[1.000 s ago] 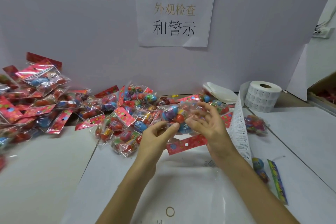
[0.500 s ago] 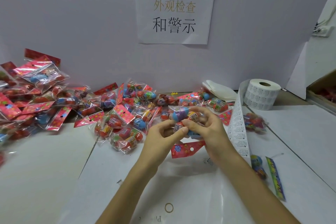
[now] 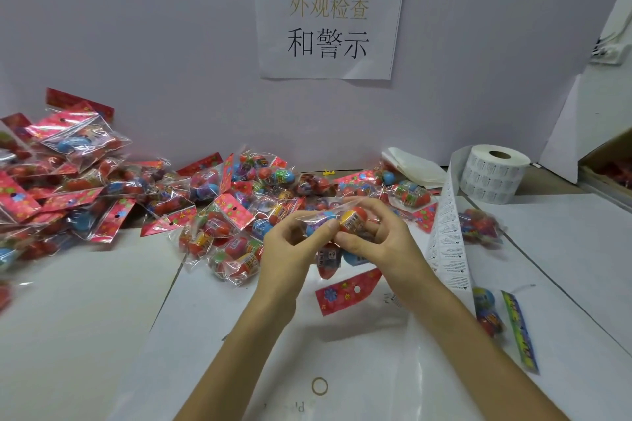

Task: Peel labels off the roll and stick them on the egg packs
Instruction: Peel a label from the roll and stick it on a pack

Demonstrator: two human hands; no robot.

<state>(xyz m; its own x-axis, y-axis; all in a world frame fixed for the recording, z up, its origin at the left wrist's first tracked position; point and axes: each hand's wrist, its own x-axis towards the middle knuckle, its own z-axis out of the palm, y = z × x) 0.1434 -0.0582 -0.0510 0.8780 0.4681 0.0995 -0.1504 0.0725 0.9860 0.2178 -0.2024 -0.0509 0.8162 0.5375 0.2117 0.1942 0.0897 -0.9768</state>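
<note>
Both hands hold one clear egg pack (image 3: 343,243) with a red flowered header above the table's middle. My left hand (image 3: 290,249) pinches its left side with thumb and fingers. My right hand (image 3: 379,243) curls round its right side. Coloured eggs show between the fingers. A white label roll (image 3: 492,174) stands at the back right, and its printed strip (image 3: 448,239) runs down past my right wrist. A heap of egg packs (image 3: 222,212) lies behind the hands, with more piled at the left (image 3: 65,174).
A grey board (image 3: 171,61) with a paper sign (image 3: 328,17) closes the back. Another egg pack (image 3: 482,225) and a green-header pack (image 3: 513,325) lie to the right. Folded white paper (image 3: 410,164) sits beside the roll. A cardboard box (image 3: 608,164) stands at far right.
My hands have closed together on the egg pack and drawn it slightly nearer; my right fingers, spread a second ago, now curl round it.
</note>
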